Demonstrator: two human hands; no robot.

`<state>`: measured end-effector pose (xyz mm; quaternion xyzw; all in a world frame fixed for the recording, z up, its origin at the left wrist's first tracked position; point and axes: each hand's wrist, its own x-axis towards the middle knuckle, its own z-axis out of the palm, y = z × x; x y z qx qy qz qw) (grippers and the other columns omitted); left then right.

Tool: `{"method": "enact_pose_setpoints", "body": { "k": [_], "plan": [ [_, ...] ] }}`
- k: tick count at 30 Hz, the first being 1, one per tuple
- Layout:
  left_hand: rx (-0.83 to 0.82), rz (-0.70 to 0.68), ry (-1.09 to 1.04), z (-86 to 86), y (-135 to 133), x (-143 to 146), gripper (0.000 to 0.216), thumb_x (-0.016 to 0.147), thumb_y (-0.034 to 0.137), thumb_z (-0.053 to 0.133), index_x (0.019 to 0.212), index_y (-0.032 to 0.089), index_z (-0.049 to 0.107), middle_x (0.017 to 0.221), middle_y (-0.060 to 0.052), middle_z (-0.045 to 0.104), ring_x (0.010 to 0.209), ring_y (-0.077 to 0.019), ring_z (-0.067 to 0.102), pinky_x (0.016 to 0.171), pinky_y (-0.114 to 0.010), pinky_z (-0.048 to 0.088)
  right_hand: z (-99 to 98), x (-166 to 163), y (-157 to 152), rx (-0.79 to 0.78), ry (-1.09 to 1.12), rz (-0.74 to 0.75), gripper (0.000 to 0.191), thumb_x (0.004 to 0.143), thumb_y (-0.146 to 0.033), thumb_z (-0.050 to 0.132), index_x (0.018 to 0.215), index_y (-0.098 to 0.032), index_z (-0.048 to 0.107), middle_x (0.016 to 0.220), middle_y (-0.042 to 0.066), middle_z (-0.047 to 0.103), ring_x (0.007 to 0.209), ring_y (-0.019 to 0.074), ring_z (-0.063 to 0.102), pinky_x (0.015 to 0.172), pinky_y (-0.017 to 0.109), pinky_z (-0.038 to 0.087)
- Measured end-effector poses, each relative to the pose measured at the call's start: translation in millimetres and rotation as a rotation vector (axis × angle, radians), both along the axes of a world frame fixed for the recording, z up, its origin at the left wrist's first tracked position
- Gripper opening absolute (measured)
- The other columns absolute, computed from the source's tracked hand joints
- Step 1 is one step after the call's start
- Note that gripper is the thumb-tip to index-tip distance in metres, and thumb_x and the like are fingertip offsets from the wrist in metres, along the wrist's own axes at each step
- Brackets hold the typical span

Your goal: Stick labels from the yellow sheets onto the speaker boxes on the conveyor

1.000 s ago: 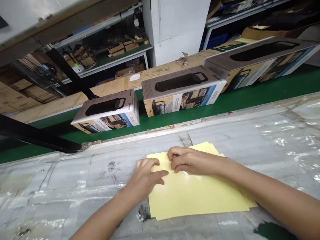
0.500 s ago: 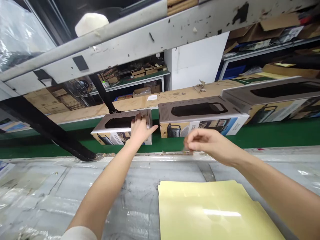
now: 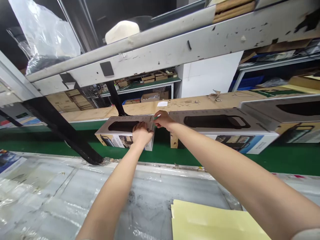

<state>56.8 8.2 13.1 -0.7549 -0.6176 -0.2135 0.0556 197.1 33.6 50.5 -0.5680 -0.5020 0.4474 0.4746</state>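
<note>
A printed carton (image 3: 115,139) stands on the green conveyor belt, with a dark product picture on its top and a colour picture on its front. My left hand (image 3: 142,133) lies on the carton's top near the right end, fingers slightly bent over the surface. At that same end, my right hand (image 3: 162,120) pinches a small green piece against the carton's upper edge; most of it is hidden by the fingers, and I cannot make out its kind. Beneath my right forearm is a second, similar carton (image 3: 207,115), a short gap to the right.
Another carton (image 3: 295,106) stands farther right on the green belt (image 3: 160,156). Yellow sheets (image 3: 200,220) lie on the plastic-covered table (image 3: 75,200) before me. A black post (image 3: 62,130) slants at the left, and a white beam (image 3: 160,53) crosses overhead.
My right hand has moved left and away from me, from the belt's near edge to the carton's right end. My left hand's fingers have drawn together on the carton. The view has shifted.
</note>
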Motion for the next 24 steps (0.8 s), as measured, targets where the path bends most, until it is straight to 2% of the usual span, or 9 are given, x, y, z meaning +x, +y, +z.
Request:
{"method": "enact_pose_setpoints", "body": {
  "k": [6,10,12,15,17,20,24],
  "plan": [
    [-0.007,0.024,-0.024,-3.5,6.5,-11.8,0.043,0.084,0.027,0.065,0.125,0.015,0.056,0.125,-0.014,0.068,0.126,-0.0264,0.060,0.113,-0.037,0.039,-12.7,-26.3,19.2,-0.047,-0.080,-0.045,0.024,0.086,-0.004,0.072,0.101,-0.016,0.058,0.069,-0.005,0.057,0.051,0.0095,0.052,0.049,0.022,0.047],
    [-0.011,0.027,-0.047,-4.7,7.1,-13.0,0.048,0.084,0.026,0.065,0.129,0.016,0.052,0.130,-0.014,0.067,0.129,-0.0263,0.059,0.115,-0.038,0.037,-17.5,-34.9,28.0,-0.062,-0.091,-0.066,0.031,0.080,0.002,0.075,0.102,-0.016,0.061,0.074,-0.003,0.059,0.052,0.0102,0.051,0.049,0.023,0.045],
    [-0.010,0.022,-0.053,-4.6,7.4,-14.5,0.047,0.084,0.025,0.064,0.128,0.018,0.052,0.130,-0.014,0.067,0.129,-0.0261,0.059,0.115,-0.039,0.038,-19.4,-37.3,30.4,-0.080,-0.075,-0.070,0.030,0.082,-0.001,0.076,0.105,-0.015,0.062,0.081,-0.001,0.061,0.057,0.0103,0.053,0.052,0.022,0.047],
    [-0.009,0.012,-0.044,-4.0,7.7,-17.3,0.045,0.085,0.026,0.063,0.127,0.018,0.052,0.128,-0.014,0.068,0.129,-0.0264,0.059,0.114,-0.039,0.038,-22.9,-41.8,30.5,-0.130,-0.001,-0.071,0.022,0.095,-0.019,0.071,0.115,-0.015,0.063,0.098,0.003,0.065,0.072,0.0129,0.063,0.062,0.026,0.056],
    [-0.015,0.013,-0.031,-3.6,7.8,-19.2,0.045,0.086,0.028,0.063,0.128,0.017,0.052,0.127,-0.014,0.068,0.129,-0.0265,0.059,0.114,-0.039,0.038,-26.3,-46.5,29.1,-0.176,0.075,-0.066,0.026,0.100,-0.030,0.066,0.120,-0.015,0.063,0.109,0.006,0.066,0.085,0.0167,0.067,0.071,0.032,0.060],
    [-0.020,0.013,-0.003,-3.2,8.2,-21.6,0.042,0.088,0.031,0.062,0.127,0.020,0.053,0.128,-0.013,0.067,0.129,-0.0264,0.058,0.113,-0.039,0.038,-33.3,-55.4,28.0,-0.232,0.196,-0.063,0.030,0.101,-0.034,0.065,0.124,-0.015,0.063,0.119,0.009,0.066,0.097,0.0210,0.068,0.081,0.039,0.061],
    [-0.013,-0.005,0.042,-2.6,8.9,-23.8,0.042,0.090,0.030,0.060,0.131,0.020,0.055,0.134,-0.012,0.065,0.132,-0.0276,0.055,0.114,-0.041,0.038,-41.7,-65.4,32.5,-0.240,0.315,-0.099,0.032,0.101,-0.034,0.065,0.126,-0.016,0.062,0.123,0.010,0.065,0.101,0.0224,0.067,0.085,0.041,0.060]
  ]
}}
